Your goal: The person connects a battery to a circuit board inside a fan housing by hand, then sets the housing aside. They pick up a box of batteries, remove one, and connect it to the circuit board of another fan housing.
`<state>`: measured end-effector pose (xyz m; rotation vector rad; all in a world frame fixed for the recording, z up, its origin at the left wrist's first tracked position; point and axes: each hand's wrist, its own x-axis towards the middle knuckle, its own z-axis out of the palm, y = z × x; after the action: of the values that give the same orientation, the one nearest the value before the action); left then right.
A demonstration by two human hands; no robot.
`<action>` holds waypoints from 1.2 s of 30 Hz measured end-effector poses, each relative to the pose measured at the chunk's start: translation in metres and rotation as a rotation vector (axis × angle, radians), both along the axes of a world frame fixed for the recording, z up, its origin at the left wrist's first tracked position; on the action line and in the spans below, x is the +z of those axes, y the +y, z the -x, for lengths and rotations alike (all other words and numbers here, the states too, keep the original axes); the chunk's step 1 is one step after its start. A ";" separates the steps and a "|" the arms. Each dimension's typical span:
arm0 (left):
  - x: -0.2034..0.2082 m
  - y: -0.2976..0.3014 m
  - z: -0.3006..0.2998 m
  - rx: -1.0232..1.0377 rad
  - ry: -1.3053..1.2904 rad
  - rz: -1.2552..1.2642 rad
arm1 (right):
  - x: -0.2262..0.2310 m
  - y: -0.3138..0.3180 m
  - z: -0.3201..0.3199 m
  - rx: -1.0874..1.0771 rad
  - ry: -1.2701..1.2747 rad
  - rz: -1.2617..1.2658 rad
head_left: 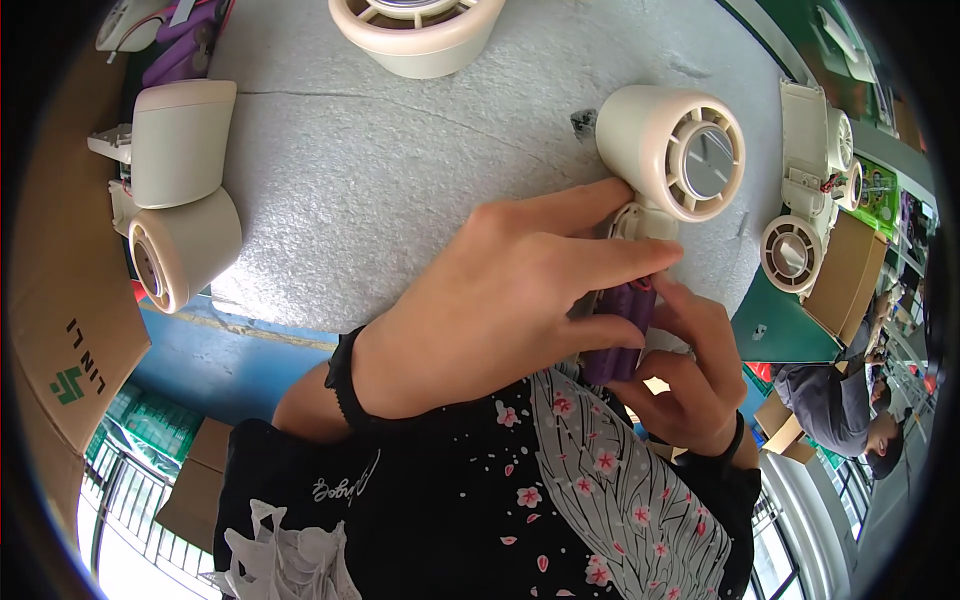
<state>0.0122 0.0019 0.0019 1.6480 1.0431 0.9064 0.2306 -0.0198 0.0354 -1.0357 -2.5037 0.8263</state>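
Pale grey sheeting point(400, 180) forms the work surface beyond the grip. Nearest, a black garment point(450, 490) with a flowered panel lies below both hands. The left hand point(480, 290), reaching across from the left, has its fingers closed about the neck of a cream handheld fan point(630, 130), with its thumb against a purple battery pack point(618, 345). The right hand point(705, 370) has thumb and fingers closed on the pack's lower part. The pack thus lies between the hands, in line with the fan's neck, with red wire at its upper end; how far the handle encloses it is hidden by fingers. The fan's round head sits just beyond the left fingertips.

Farther right of the grip, on a green surface point(785, 335), a second fan point(790, 255) lies beside a brown carton point(848, 270), its contents not visible. Well to the left, two cream fan heads point(185, 195) stand near a large cardboard box point(60, 260), whose inside is likewise out of sight. Beyond these lie purple batteries point(185, 50); straight ahead of the grip stands another fan point(415, 50). Far right, a co-worker point(825, 405) appears near an open carton point(785, 430).
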 end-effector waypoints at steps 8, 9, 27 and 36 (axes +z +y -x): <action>-0.002 0.000 -0.001 0.001 -0.027 0.017 | -0.011 0.005 0.002 -0.063 0.245 0.093; -0.002 -0.001 -0.001 0.001 -0.034 0.020 | -0.009 0.007 0.001 -0.028 0.214 0.106; 0.007 0.001 -0.003 0.045 -0.045 0.091 | 0.003 0.011 0.008 -0.218 0.046 0.234; 0.008 0.003 -0.002 -0.012 -0.078 0.044 | 0.006 0.011 0.011 -0.112 0.091 0.157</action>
<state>0.0143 0.0046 0.0098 1.5690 0.9924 0.9268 0.2199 -0.0089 0.0416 -1.1499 -2.3124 1.0253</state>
